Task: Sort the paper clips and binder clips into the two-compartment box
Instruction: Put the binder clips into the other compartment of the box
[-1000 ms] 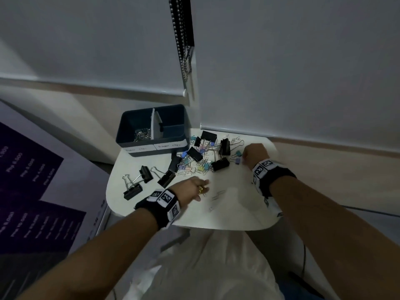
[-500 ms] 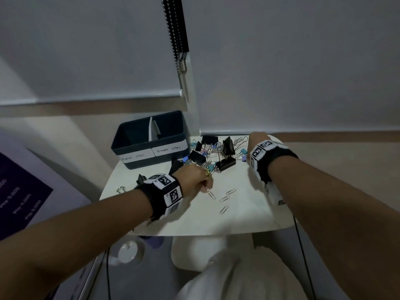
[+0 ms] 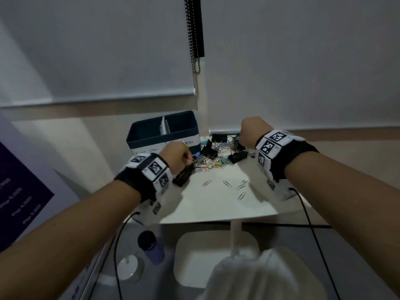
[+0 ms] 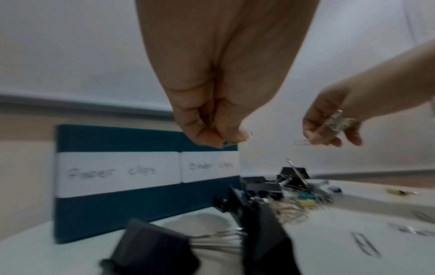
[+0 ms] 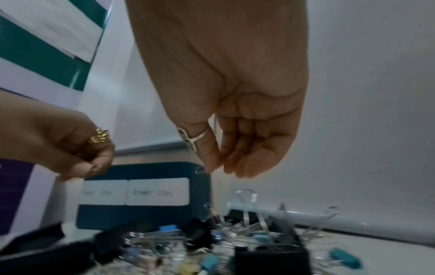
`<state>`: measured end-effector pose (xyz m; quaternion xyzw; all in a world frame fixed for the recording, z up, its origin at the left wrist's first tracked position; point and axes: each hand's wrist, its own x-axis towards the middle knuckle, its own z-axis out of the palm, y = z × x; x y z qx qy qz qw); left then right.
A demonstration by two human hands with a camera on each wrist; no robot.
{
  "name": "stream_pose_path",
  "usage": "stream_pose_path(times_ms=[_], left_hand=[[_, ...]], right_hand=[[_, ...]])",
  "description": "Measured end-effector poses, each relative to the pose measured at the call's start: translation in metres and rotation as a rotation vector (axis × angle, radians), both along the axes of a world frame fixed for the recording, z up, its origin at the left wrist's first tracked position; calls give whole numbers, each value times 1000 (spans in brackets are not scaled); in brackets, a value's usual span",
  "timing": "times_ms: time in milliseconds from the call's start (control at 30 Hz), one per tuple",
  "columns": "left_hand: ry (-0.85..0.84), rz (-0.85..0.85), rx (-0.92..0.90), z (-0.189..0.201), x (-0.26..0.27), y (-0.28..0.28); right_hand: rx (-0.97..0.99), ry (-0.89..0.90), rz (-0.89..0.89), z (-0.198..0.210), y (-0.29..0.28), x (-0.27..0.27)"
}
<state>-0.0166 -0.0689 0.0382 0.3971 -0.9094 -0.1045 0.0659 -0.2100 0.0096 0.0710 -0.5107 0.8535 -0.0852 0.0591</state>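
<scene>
A dark teal two-compartment box (image 3: 151, 132) stands at the back left of the white table (image 3: 216, 208); its labels read "Paper clips" on the left and "Binder clips" on the right. To its right lies a mixed pile of clips (image 3: 218, 155). My left hand (image 4: 221, 141) hovers in front of the box and pinches a small paper clip (image 4: 226, 143). My right hand (image 5: 216, 169) is raised above the pile, and its thumb and fingertips pinch a silver paper clip (image 5: 200, 169). In the head view only the backs of the left hand (image 3: 179, 152) and the right hand (image 3: 251, 133) show.
Several loose paper clips (image 3: 228, 184) lie on the table in front of the pile. A black binder clip (image 3: 184, 175) sits under my left wrist. A bead chain (image 3: 194, 40) hangs above the box. A bottle (image 3: 151, 247) and cables are below the table's front edge.
Both hands have lifted off the table, each with a paper clip. The left has moved from the loose clips toward the box, and the right has risen above the pile.
</scene>
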Motion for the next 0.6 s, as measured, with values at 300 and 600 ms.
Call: stream_pose_path(times_ms=[300,600], left_hand=[[380,263,-112,27,56,-61],[320,418,18,27,60,-101]], right_hand=[[-115,-136,174,4,-48,58],[-170,-149,316,37,-129,120]])
